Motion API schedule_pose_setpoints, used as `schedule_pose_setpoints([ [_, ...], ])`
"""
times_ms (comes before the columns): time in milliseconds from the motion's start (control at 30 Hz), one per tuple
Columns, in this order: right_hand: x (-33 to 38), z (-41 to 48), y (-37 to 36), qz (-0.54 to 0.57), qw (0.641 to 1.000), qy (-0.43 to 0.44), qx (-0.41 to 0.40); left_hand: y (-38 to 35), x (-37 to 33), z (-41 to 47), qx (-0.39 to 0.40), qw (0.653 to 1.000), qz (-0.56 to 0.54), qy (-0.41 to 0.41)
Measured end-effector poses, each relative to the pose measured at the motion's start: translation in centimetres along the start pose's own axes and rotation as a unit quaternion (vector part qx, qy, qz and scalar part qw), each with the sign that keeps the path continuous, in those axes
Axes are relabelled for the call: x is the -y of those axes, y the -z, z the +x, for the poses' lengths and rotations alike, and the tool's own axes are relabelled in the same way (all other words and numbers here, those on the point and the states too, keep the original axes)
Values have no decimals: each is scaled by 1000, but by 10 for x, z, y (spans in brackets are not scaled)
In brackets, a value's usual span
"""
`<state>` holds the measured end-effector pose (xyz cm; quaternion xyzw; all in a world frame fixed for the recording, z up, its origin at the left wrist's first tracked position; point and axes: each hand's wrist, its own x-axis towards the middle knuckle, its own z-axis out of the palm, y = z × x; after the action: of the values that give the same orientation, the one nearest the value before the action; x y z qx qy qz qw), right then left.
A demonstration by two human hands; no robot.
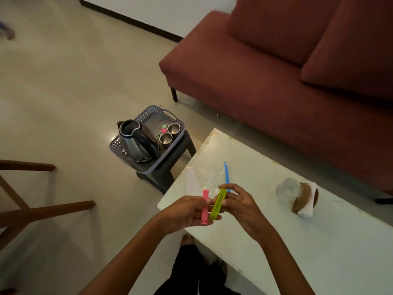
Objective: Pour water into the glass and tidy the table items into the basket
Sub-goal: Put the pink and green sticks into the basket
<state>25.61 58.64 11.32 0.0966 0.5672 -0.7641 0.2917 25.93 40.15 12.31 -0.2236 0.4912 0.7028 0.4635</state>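
Low in the middle of the frame, above the near corner of the table (pixel 319 241), both hands hold sealing clips. The left hand (pixel 187 211) pinches a pink clip (pixel 205 206), its long axis almost straight up the frame. The right hand (pixel 240 203) curls its fingers round a green clip (pixel 217 204), whose top leans right. Just beyond, a blue clip (pixel 226 173) lies on the table, pointing up the frame. The glass (pixel 289 188) stands at right. The basket (pixel 146 113), centre frame, holds a kettle (pixel 136 141).
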Motion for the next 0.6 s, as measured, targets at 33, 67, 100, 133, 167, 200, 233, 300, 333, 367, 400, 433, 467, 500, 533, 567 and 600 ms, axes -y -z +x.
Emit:
schedule_pose_setpoints([
  [33,2,-9,-2,-10,1000,-2,-1,-6,6,-8,9,1000,-7,-6],
  [67,2,-19,-4,-24,1000,-1,-2,-12,12,-15,17,1000,-8,-10],
  [100,1,-28,-4,-43,999,3,-4,-18,18,-21,24,1000,-4,-14],
  [133,0,-36,-4,-67,998,7,-8,-23,24,-26,30,999,0,-17],
  [167,-2,-43,-4,-88,996,11,-12,-28,28,-30,32,999,3,-20],
  [200,-3,-49,-4,-102,995,13,-17,-31,32,-34,28,999,3,-24],
  [233,-3,-53,-5,-109,994,14,-19,-35,35,-38,21,999,4,-28],
  [300,-4,-58,-7,-112,993,14,-12,-40,40,-44,5,999,4,-39],
  [333,-5,-60,-10,-114,993,13,-6,-42,42,-46,-2,999,4,-44],
  [367,-6,-60,-12,-120,993,11,-2,-42,44,-49,-8,999,5,-48],
  [400,-7,-60,-14,-127,992,10,1,-42,46,-51,-14,999,7,-52],
  [433,-6,-59,-16,-132,991,9,4,-41,46,-53,-20,998,8,-55],
  [467,-6,-57,-19,-137,991,9,7,-39,45,-55,-27,998,5,-57],
  [500,-5,-55,-23,-143,990,10,8,-36,44,-58,-36,998,-2,-57],
  [533,-5,-53,-27,-149,989,10,8,-32,42,-61,-44,997,-10,-56],
  [567,-5,-50,-32,-156,988,11,6,-27,41,-63,-50,997,-18,-54],
  [600,-6,-47,-38,-161,987,14,6,-21,40,-66,-56,997,-22,-55],
])
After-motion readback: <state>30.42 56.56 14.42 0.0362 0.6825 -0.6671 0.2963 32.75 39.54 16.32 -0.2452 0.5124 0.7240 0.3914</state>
